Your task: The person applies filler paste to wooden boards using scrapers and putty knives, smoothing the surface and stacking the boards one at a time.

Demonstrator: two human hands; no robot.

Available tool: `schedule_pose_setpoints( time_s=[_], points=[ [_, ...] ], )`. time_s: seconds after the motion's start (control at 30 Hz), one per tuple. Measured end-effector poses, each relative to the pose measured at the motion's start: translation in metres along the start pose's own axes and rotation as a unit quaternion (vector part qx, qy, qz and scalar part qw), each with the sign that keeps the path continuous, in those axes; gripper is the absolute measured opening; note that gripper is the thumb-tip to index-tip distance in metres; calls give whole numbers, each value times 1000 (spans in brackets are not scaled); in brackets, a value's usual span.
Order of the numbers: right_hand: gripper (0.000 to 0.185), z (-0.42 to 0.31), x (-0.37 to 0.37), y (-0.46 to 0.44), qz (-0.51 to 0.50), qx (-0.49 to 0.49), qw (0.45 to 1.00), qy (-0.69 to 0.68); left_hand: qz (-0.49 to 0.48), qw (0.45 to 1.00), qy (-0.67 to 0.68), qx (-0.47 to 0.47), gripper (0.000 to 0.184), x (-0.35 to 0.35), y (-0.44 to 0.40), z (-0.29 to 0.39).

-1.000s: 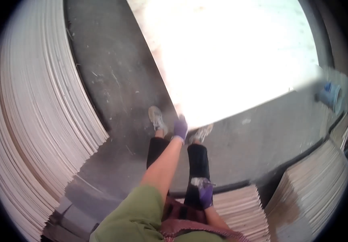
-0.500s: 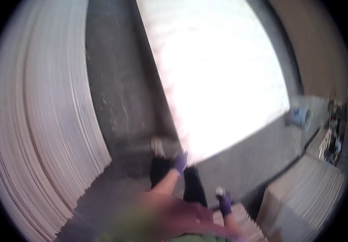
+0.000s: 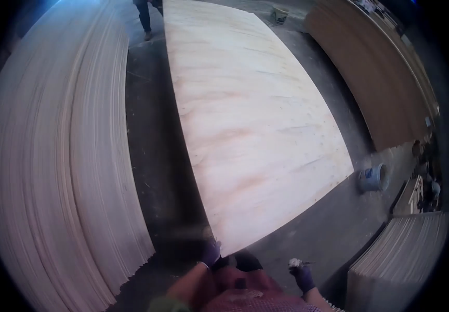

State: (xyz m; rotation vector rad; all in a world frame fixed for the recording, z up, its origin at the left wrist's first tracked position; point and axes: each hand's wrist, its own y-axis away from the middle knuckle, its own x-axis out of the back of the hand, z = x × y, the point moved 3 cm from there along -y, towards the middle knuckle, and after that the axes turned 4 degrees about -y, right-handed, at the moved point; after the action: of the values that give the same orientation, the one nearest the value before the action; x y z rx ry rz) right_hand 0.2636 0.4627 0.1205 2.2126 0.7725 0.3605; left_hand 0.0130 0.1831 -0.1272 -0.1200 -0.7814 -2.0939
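Note:
A large pale wood sheet [image 3: 255,130], which looks like plywood or veneer, stretches away from me with brownish streaks across its face. At its near left corner my left hand [image 3: 210,253], in a purple glove, is closed on the edge. My right hand [image 3: 303,278], also gloved in purple, is off the sheet to the right of its near edge. It is closed around a small tool with a whitish lump [image 3: 295,263] and a thin dark end; its exact kind is too small to make out.
Tall stacks of thin wood sheets [image 3: 42,156] line my left. Brown stacked boards [image 3: 370,78] stand at the far right, and another stack [image 3: 398,255] is near right. A bucket [image 3: 372,178] sits by the sheet's right corner, another bucket [image 3: 279,15] farther off. A person's leg [image 3: 143,18] shows at the far left.
My view has tilted up, bringing the sheet's far end, a person's leg and a second bucket into sight. The glare on the sheet has faded. My left hand stays at the corner.

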Motion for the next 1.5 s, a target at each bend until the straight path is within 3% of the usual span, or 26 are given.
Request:
schedule_pose_setpoints(
  time_s=[0.07, 0.17, 0.23, 0.27, 0.3, 0.33, 0.37, 0.4, 0.43, 0.47, 0.53, 0.57, 0.6, 0.63, 0.67, 0.73, 0.77, 0.9, 1.0, 1.07, 1.17, 1.27, 1.33, 1.43, 1.47, 1.5],
  points=[
    [40, 5, 11, -18, -23, -21, 998, -49, -15, 999, -1, 46, 28, 23, 40, 34],
    [23, 48, 41, -92, -97, 112, 987, 64, 32, 999, -21, 31, 23, 47, 95, 38],
    [24, 63, 57, -134, -92, 31, 990, -106, 74, 975, -133, -164, 20, 77, 137, 46],
    [24, 46, 58, -140, -113, 17, 989, -98, 75, 968, -190, -145, 22, 93, 159, 45],
    [24, 26, 48, -148, -75, 192, 961, 181, 80, 958, -243, -133, 24, 111, 173, 38],
    [28, 14, 43, -167, -45, 270, 914, 299, 69, 944, -294, -129, 25, 132, 190, 61],
    [33, 10, 40, -184, -41, 284, 903, 321, 58, 928, -345, -127, 26, 154, 207, 94],
    [38, 11, 42, -208, -55, 271, 911, 305, 86, 974, -205, -35, 24, 175, 222, 112],
    [43, 15, 43, -235, -79, 227, 941, 238, 64, 946, -316, 39, 22, 194, 228, 133],
    [48, 20, 41, -262, -113, 150, 975, 119, 132, 862, -457, -175, 21, 209, 237, 135],
    [58, 27, 40, -303, -159, 35, 987, -17, 120, 869, -481, 1, 20, 228, 252, 183],
    [54, 5, 39, -295, -110, 191, 947, 235, 183, 905, -379, 62, 21, 230, 250, 250],
    [51, -14, 23, -292, -50, 344, 823, 449, 247, 922, -277, 113, 24, 234, 244, 306],
    [66, 4, 36, -322, -78, 340, 833, 430, 265, 916, -278, 119, 24, 232, 239, 326],
    [66, -11, 38, -328, -91, 351, 827, 429, 281, 911, -292, 78, 24, 225, 232, 345],
    [90, -26, 35, -308, -153, 215, 898, 353, 312, 905, -285, 46, 24, 228, 245, 317],
    [92, -38, 34, -286, -88, 254, 750, 605, 337, 902, -266, 39, 24, 228, 238, 292],
    [83, -46, 40, -278, -147, 226, 734, 624, 414, 868, -241, 133, 24, 222, 247, 253],
    [77, -78, 49, -274, -192, 273, 698, 634, 440, 856, -225, 151, 23, 209, 231, 228],
    [73, -98, 52, -257, -214, 312, 655, 654, 485, 845, -201, 104, 23, 209, 231, 205],
    [67, -150, 49, -214, -251, 383, 563, 687, 503, 840, -160, 124, 26, 227, 207, 161],
    [61, -200, 31, -141, -266, 484, 418, 721, 525, 835, -128, 102, 29, 240, 192, 112],
    [58, -242, 20, -83, -264, 570, 274, 728, 498, 857, -123, 44, 32, 225, 152, 64],
    [53, -294, 11, 7, -217, 681, 57, 697, 475, 878, -7, 58, 34, 172, 98, 42],
    [52, -306, 5, 37, -193, 700, 18, 687, 451, 889, 17, 78, 36, 150, 77, 30],
    [52, -308, -32, 66, -224, 644, 173, 711, 440, 895, 23, 67, 38, 129, 63, 27]
  ],
)
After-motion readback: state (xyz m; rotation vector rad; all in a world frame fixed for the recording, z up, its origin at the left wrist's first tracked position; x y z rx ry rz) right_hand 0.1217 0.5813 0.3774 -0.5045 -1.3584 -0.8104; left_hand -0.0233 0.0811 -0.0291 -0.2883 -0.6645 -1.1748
